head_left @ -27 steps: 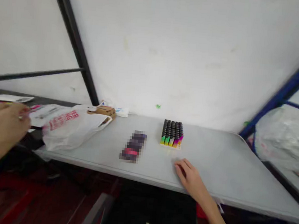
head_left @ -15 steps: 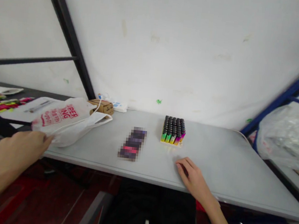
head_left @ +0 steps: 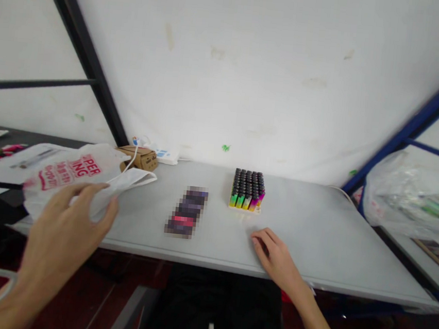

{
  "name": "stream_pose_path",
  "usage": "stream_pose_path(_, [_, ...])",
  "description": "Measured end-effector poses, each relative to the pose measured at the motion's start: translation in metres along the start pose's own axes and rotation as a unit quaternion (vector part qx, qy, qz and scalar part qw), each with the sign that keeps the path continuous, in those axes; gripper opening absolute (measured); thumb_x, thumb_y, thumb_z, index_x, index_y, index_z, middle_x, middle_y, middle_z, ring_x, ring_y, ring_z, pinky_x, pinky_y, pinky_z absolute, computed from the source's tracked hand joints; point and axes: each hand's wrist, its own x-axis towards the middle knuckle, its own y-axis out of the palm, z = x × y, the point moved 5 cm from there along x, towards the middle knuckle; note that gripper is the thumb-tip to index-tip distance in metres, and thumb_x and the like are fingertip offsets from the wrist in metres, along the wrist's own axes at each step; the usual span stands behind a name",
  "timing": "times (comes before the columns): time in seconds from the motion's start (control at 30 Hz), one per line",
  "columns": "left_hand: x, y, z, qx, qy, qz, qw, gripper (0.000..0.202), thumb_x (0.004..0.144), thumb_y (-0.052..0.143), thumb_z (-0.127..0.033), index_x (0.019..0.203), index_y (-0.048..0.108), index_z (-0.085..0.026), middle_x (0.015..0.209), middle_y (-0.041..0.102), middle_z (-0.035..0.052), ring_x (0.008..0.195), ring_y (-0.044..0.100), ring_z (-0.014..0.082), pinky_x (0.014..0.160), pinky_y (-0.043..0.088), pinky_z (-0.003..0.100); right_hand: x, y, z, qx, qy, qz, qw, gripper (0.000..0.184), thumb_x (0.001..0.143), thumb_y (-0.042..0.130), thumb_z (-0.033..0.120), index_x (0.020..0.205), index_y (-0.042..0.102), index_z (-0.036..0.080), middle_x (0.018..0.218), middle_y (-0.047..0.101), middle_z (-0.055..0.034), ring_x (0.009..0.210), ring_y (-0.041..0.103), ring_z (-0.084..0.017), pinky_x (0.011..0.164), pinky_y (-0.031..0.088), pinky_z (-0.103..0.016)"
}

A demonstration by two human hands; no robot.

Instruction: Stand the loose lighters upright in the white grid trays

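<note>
My left hand (head_left: pixel 74 218) is raised in front of a white plastic bag (head_left: pixel 70 165) with red print, thumb and fingers apart and nothing between them. Whether its fingertips touch the bag, I cannot tell. My right hand (head_left: pixel 273 255) rests on the grey table (head_left: pixel 213 231) near the front edge, fingers curled in towards the thumb, with nothing seen in them. Beyond it stands a block of lighters (head_left: pixel 247 190) with black tops and green, yellow and purple bodies, packed upright in a tray. Between my hands lies a flat dark rectangular thing (head_left: pixel 187 212), blurred out by pixels.
A small cardboard box (head_left: pixel 138 158) and a white packet (head_left: pixel 168 155) sit by the wall, behind the bag. Black frame bars (head_left: pixel 86 53) rise at left, blue ones (head_left: pixel 421 122) at right. A clear plastic bag (head_left: pixel 395 192) bulges beside the right frame.
My left hand has moved right from the table's left front edge to before the bag, and its fingers have spread. My right hand keeps its place on the table. The view has shifted slightly.
</note>
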Motion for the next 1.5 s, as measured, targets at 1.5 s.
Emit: stream_pose_path(1.5, [-0.034,0.092,-0.132,-0.248,0.032,0.108,0.962,0.024,0.098,0.052,-0.034,0.112,0.069,-0.024,0.114,0.073,0.0085,0.105,0.073,0.0266,0.103,0.058,0.042,0.045,-0.037,0.009,-0.005,-0.015,-0.132,0.991,0.025,0.109,0.049,0.035,0.112,0.07,0.021,0.105,0.073,-0.0097,0.091,0.067,-0.023,0.089,0.057,-0.039])
